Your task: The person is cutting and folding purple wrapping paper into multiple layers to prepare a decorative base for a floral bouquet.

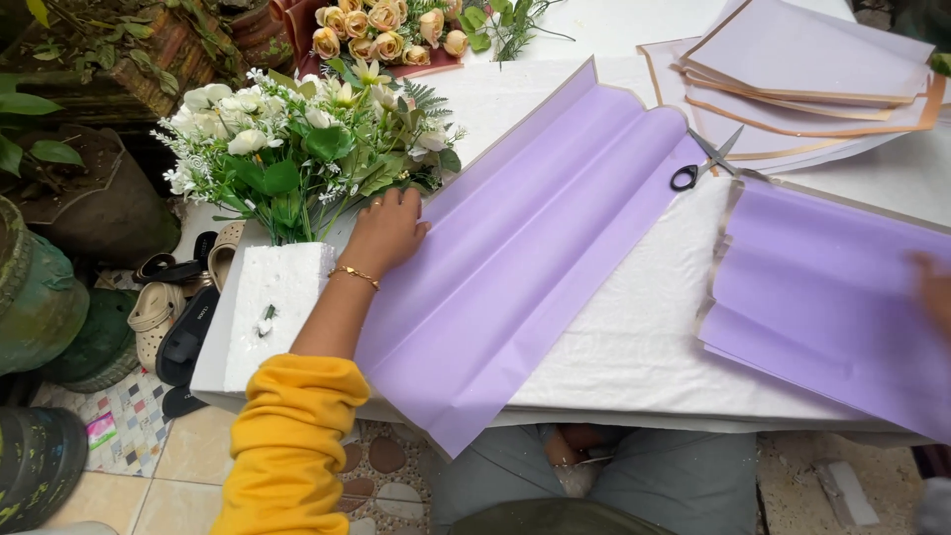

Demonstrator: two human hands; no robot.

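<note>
Seemingly mid-arrangement, a person in a yellow sleeve is leaning over a white surface (pixel 634 347) and pressing the left hand (pixel 386 233), fingers spread flat and gripping nothing, onto the upper left edge of a long lilac paper sheet (pixel 525 258). That sheet is lying diagonally across the surface, creased lengthwise, with its lower corner hanging past the front edge. The right hand (pixel 933 292) is showing only as a blur at the right border, resting on or just above a second lilac sheet (pixel 822 307); whether it is pinching the paper cannot be told. A bunch of white flowers (pixel 297 149) is lying just beside the left hand, touching the sheet's edge, and black-handled scissors (pixel 703 163) are resting at the sheet's far end. Judging from this, the overhanging corner is likely to drag the sheet down if the left hand lifts, and the scissors, lying partly on the paper, could be slid along with it.
</note>
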